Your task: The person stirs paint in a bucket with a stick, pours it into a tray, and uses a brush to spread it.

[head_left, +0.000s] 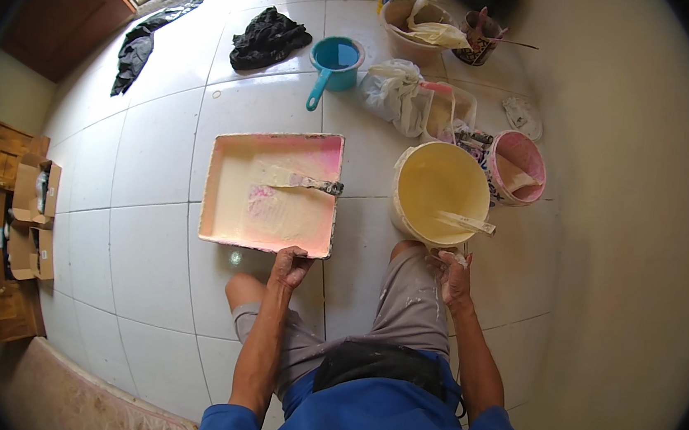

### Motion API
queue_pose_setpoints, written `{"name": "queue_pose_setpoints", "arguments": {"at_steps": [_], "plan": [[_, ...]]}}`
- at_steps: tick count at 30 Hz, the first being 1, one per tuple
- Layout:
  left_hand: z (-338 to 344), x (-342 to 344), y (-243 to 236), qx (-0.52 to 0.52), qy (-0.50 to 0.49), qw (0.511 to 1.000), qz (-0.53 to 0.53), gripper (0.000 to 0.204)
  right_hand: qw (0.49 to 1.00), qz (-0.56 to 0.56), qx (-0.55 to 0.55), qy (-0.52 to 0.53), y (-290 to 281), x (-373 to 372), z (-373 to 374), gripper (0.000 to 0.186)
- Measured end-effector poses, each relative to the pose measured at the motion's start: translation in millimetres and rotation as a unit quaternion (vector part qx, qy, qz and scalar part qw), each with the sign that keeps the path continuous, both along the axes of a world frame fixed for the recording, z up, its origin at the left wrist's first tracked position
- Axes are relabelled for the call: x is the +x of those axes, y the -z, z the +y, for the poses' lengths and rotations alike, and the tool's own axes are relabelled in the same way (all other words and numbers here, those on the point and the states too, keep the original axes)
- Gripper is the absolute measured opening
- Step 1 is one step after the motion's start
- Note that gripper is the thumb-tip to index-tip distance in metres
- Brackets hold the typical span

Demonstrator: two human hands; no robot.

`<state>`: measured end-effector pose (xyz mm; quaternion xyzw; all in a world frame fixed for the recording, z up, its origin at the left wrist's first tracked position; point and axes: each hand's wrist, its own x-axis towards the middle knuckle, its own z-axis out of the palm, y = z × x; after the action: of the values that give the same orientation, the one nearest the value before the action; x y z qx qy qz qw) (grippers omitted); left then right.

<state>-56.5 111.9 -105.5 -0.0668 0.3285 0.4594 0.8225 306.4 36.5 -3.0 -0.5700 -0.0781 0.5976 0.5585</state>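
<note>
Floor [159, 156]: large pale glossy tiles with grey grout lines, meeting a plain cream wall [632, 243] on the person's right; wooden shelving with cardboard boxes [29, 218] stands at far left, and a worn mat [86, 397] lies at the lower left. The person squats on the floor, knees forward. Largest item in hand is the paint tray [271, 190] — rectangular, pink-stained at its rim and upper right corner, coated inside with cream paint, lying flat directly ahead with its long axis running left to right. A flat brush [302, 181] rests inside it, long axis also near horizontal, handle end pointing right and reaching the tray's right rim. Just right of the tray, not touching it, stands a round bucket [440, 187] of cream-yellow paint with a stir stick [466, 223] lying across its near rim. Beyond it: a smaller pink bucket [518, 167], white plastic bags [398, 92], a teal dipper [334, 61] holding water, dark cloths [269, 38]. Left hand [290, 264] — fingers curled over the tray's near edge at its right corner, gripping it. Right hand [455, 277] rests by the right knee just below the bucket, fingers loosely bent and paint-smeared; whether it pinches anything cannot be told.
</note>
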Motion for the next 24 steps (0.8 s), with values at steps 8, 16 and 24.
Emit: {"name": "queue_pose_setpoints", "arguments": {"at_steps": [8, 16, 24], "plan": [[14, -4, 0, 0.012, -0.007, 1.0, -0.015, 0.039, 0.976, -0.124, 0.0, -0.179, -39, -33, 6, 0.023], [41, 9, -29, -0.017, -0.021, 1.0, 0.017, 0.031, 0.9, -0.277, 0.186, -0.28, -109, -52, 182, 0.037], [82, -31, 28, -0.029, -0.042, 0.999, -0.011, 0.048, 0.692, -0.653, -0.002, -0.307, 0, -103, 437, 0.066]]}}
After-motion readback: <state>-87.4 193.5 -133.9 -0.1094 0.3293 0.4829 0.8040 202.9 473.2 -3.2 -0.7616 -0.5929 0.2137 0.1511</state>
